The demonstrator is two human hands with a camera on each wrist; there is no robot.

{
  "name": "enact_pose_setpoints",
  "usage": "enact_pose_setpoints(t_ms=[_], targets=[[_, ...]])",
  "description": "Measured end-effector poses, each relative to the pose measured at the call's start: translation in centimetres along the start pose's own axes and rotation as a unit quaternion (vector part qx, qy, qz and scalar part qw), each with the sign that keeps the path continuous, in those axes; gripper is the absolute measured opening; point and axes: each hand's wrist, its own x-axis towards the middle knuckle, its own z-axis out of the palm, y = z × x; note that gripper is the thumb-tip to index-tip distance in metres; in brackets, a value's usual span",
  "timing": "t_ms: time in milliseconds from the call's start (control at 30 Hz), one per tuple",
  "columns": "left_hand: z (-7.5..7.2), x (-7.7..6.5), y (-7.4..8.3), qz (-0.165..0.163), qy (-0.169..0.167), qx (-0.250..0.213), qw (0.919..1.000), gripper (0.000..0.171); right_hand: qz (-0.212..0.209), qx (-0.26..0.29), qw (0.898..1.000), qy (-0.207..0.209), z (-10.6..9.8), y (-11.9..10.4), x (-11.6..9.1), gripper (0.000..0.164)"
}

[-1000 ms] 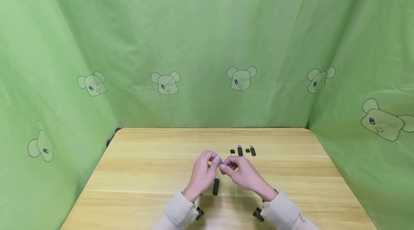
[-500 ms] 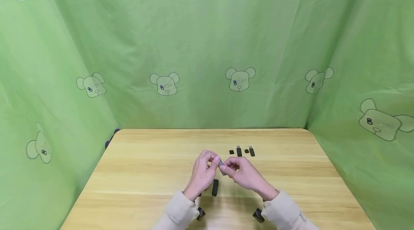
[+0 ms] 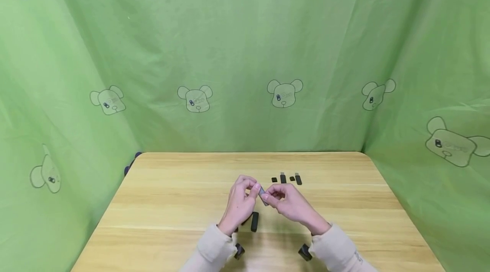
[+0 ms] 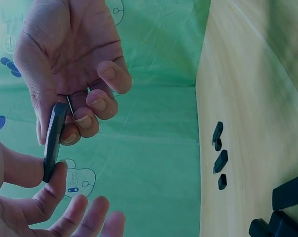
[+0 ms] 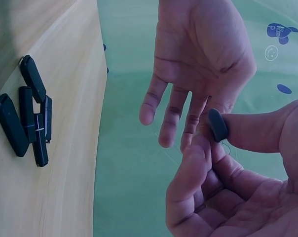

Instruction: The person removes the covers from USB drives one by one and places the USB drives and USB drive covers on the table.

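Note:
Both hands meet over the middle of the table, holding one small dark grey USB stick (image 3: 262,196) between them. My left hand (image 3: 240,205) pinches one end with thumb and forefinger. The other end is pinched by my right hand (image 3: 289,205). In the left wrist view the USB stick (image 4: 54,140) appears as a slim bar seen from its side, held up off the table. Only a short piece of the USB stick (image 5: 217,125) shows at the right thumb tip in the right wrist view; fingers hide the rest.
Two uncapped USB sticks (image 3: 298,179) lie farther back on the wooden table (image 3: 172,204), each with a small black cap (image 3: 274,179) beside it. Nearer, by the left wrist, several black sticks (image 5: 33,79) lie close together. A green curtain (image 3: 237,131) surrounds the table.
The grey stick has turned a little between the fingers, so more of its flat face shows than a second ago. Both hands keep nearly the same place and their pinch.

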Motion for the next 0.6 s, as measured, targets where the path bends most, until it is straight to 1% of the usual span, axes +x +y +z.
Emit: enact_pose_setpoints(t_ms=[233,600], targets=[[0.10,0.14,0.23,-0.006,0.008,0.000,1.0000,0.021,0.013,0.011,1.000,0.002,-0.22,-0.10,0.05,0.021],[0.07,0.50,0.22,-0.023,0.011,-0.009,0.9996,0.023,0.015,0.014,1.000,0.003,-0.34,-0.15,0.36,0.022]])
